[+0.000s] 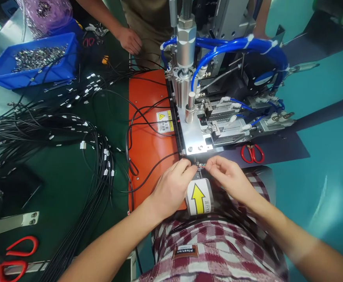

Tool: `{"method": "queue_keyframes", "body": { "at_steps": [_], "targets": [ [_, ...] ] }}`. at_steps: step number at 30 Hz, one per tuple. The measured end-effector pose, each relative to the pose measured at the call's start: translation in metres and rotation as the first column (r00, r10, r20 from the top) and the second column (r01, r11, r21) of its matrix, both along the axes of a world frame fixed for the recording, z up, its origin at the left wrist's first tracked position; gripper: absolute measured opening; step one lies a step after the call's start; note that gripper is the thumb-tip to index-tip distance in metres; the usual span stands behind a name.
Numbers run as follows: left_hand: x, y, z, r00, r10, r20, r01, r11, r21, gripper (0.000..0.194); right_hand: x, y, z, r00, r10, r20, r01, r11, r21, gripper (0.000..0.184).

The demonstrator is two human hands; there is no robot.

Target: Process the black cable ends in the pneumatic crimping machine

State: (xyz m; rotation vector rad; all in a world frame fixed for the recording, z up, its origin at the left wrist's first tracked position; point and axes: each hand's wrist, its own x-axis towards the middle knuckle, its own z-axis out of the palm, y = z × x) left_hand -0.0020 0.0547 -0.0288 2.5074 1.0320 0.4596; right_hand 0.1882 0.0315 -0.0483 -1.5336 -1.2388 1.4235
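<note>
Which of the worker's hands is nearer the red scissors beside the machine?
Right. The right hand sits just left of the scissors; the left hand is farther left, partly over the orange panel.

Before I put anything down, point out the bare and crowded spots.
Bare: the green table between the cables and the metal strip. Crowded: the orange plate, with cables and the left hand over it, and the table near the blue bin.

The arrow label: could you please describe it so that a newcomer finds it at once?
Find the orange panel beside the machine. At its near right corner, beside the left hand, is a white label. Its large yellow arrow sets it apart from the triangle-marked warning label.
</note>
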Motion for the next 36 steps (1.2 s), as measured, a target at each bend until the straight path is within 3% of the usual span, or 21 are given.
{"method": "queue_keyframes", "body": {
  "at_steps": [3,9,14,18,24,36],
  "targets": [
    [0.000,-0.002,0.002,0.999,0.008,-0.039,-0.008,1.000,0.003,0.023,-0.001,0.002,-0.004,0.984,-0.043,-0.174,0.016,0.989,-0.149,0.029],
    [0.001,-0.004,0.005,0.997,0.027,-0.074,-0.028,1.000,-0.010,0.025,-0.004,0.000,-0.006,0.960,-0.102,-0.261,0.056,0.983,-0.177,0.034],
    [0.001,-0.003,0.004,0.999,0.023,-0.044,-0.023,1.000,0.006,0.024,-0.011,0.001,-0.004,0.944,-0.187,-0.272,0.136,0.971,-0.196,0.036],
    [0.000,-0.002,0.002,0.998,0.016,-0.055,-0.014,1.000,0.023,0.025,-0.014,0.005,-0.003,0.941,-0.187,-0.282,0.129,0.969,-0.213,0.036],
    [-0.005,0.003,0.003,0.990,-0.006,-0.144,0.039,0.973,0.228,0.027,-0.013,0.007,-0.004,0.937,-0.160,-0.309,0.091,0.969,-0.228,0.037],
    [-0.006,0.000,0.003,0.989,-0.027,-0.142,0.058,0.974,0.220,0.030,-0.014,0.007,-0.004,0.936,-0.152,-0.316,0.104,0.981,-0.164,0.040]
  ]
}}
